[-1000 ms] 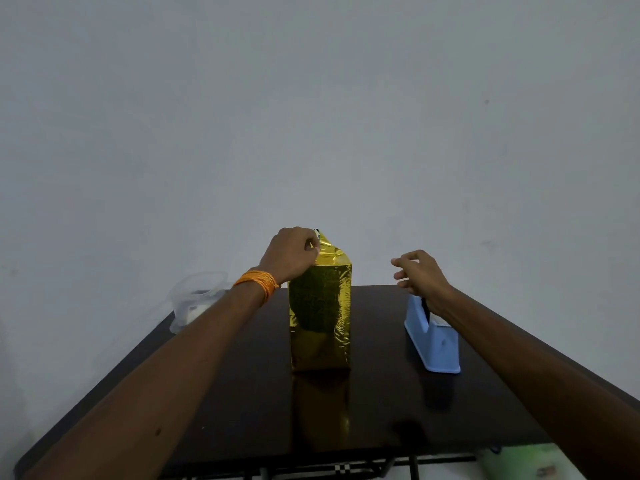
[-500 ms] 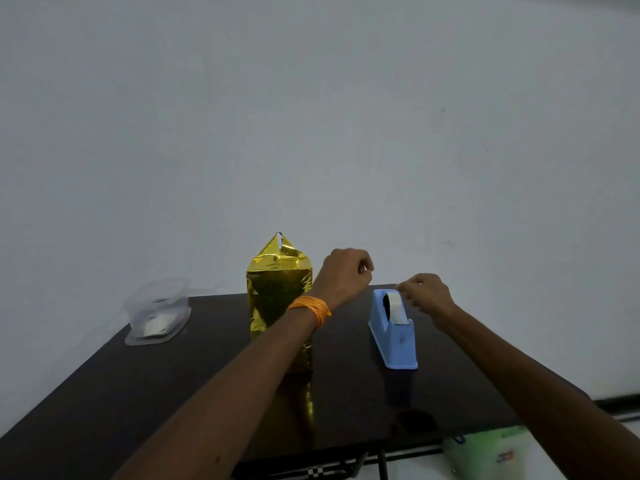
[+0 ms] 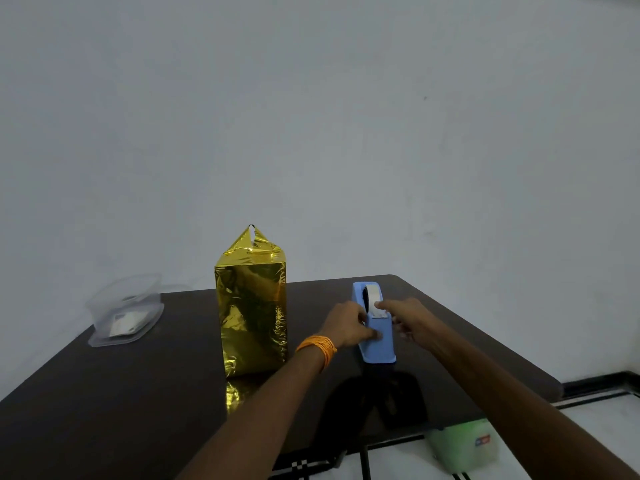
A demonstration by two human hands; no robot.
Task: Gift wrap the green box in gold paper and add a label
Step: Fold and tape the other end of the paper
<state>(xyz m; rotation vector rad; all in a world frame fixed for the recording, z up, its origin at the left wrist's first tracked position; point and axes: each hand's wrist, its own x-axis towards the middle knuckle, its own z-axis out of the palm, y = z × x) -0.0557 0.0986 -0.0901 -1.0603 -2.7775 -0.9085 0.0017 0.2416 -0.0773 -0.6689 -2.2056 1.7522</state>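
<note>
Clamped onto the left side of the blue tape dispenser (image 3: 377, 344) with the left hand (image 3: 346, 327), fingers curled against the plastic, orange thread band (image 3: 317, 346) at the wrist. Pinching the white tape end (image 3: 375, 308) by the cutter between thumb and forefinger of the right hand (image 3: 407, 318), remaining fingers loosely bent beside the dispenser's right wall.

Just left of the dispenser, apart from both hands: the gold-wrapped box (image 3: 251, 313), upright on the dark table (image 3: 138, 410), paper drawn up to a peak on top, gold reflection in the tabletop at its foot. Dispenser toward the table's right edge, short of the rounded far corner. A wide stretch of tabletop between box and left edge, another from the box toward the near edge.

Far left, close to the table's edge: a clear plastic container (image 3: 124, 306) holding white slips, possibly labels, too blurred to be sure. Beyond the near right edge, down on the floor: a pale green tub (image 3: 464, 445).
</note>
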